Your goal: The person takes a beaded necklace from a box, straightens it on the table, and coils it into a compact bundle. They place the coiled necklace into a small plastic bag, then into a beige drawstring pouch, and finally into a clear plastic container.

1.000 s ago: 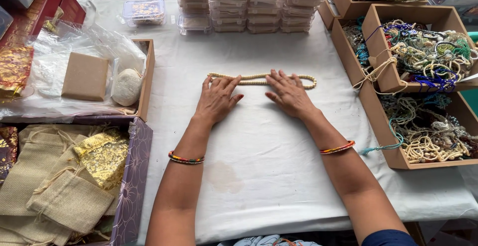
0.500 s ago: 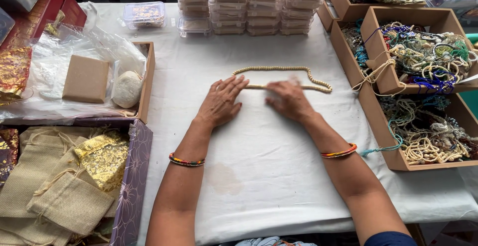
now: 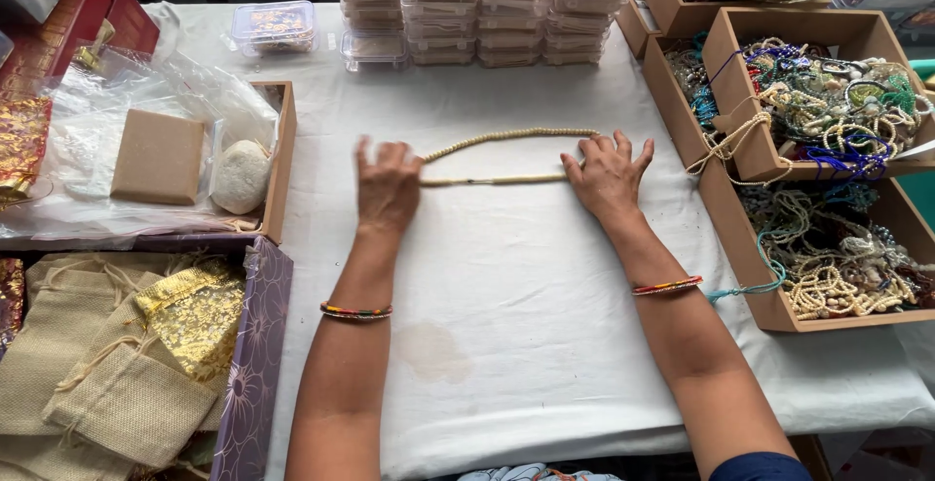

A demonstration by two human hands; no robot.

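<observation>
- Far off to the left of the left hand's fingers, tan cloth bags [image 3: 88, 384] and a shiny gold bag [image 3: 195, 315] are lying in a purple box [image 3: 255, 364]
- Above them, a shallow cardboard tray [image 3: 282, 155] is holding a clear plastic bag [image 3: 88, 140], a flat brown box [image 3: 158, 157] and a round white stone [image 3: 241, 176]
- The left hand [image 3: 387, 189] is lying flat on the white tablecloth [image 3: 526, 306], palm down, with its fingers [image 3: 390, 155] close together and pointing away from the person
- These fingers are pressing on the left end of a cream bead necklace [image 3: 506, 133], not gripping it
- The necklace is lying in a long thin loop that is running from the left fingers across to the right fingers
- Its far side is curving up and away past the fingertips, and its near side is lying straight between the two hands
- The right hand [image 3: 609, 179] is lying flat too, with its fingers [image 3: 623, 148] spread apart, resting on the right end of the loop
- Both wrists are wearing thin bright bangles [image 3: 356, 312]
- Well beyond the fingertips, stacks of clear plastic boxes [image 3: 477, 9] are standing at the far edge of the cloth
- To the right of the right fingers, open cardboard boxes [image 3: 745, 165] are holding heaps of tangled bead strings [image 3: 828, 101]
</observation>
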